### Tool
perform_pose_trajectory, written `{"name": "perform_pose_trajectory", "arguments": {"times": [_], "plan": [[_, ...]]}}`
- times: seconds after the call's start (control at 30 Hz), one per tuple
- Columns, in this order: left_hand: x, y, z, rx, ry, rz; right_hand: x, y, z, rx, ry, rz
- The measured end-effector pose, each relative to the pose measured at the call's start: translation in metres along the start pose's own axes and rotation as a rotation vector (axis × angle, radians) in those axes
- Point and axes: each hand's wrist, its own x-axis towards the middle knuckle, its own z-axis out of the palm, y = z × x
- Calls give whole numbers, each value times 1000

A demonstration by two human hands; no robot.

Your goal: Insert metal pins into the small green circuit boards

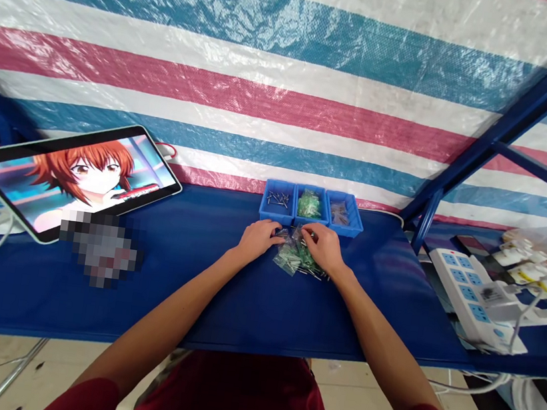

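Observation:
In the middle of the blue table, my left hand (260, 238) has its thumb and fingers closed at the left edge of a small clear plastic bag (291, 238). Opposite it, my right hand (323, 245) pinches near the bag's right edge; the fingertips are small and partly hidden. Beneath and between both hands lies a pile of small clear bags with green contents (291, 259), mixed with thin dark metal pieces (317, 273). Just behind the hands stand a blue bin with loose screw-like pieces (263, 208), one with green packets (310, 204), and one with clear greyish packets (339, 214).
A tablet (105, 179) playing a cartoon leans at the left, beside white cables and a blurred patch. To the right are a white power strip (468, 294), white bottles (532, 266) and a blue metal frame (472, 150). A striped tarp (287, 99) hangs behind.

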Motion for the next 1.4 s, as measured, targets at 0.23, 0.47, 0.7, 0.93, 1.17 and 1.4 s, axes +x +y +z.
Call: {"name": "perform_pose_trajectory", "arguments": {"times": [0.23,0.47,0.7,0.93,1.17,1.4], "plan": [[-3,7,-4,-12,-8,-36,-1,-1,-2,7,16,2],[-5,8,0,-152,93,-4,8,-1,-4,21,40,-22],[-11,21,2,-432,246,88,13,-5,-12,22,-73,-105],[-12,27,6,-622,364,42,4,-7,-11,126,-47,-126],[2,25,-4,-848,299,5,30,-16,-21,92,-96,-65],[9,20,0,-855,200,9,24,-15,-11,140,-22,-31]]}}
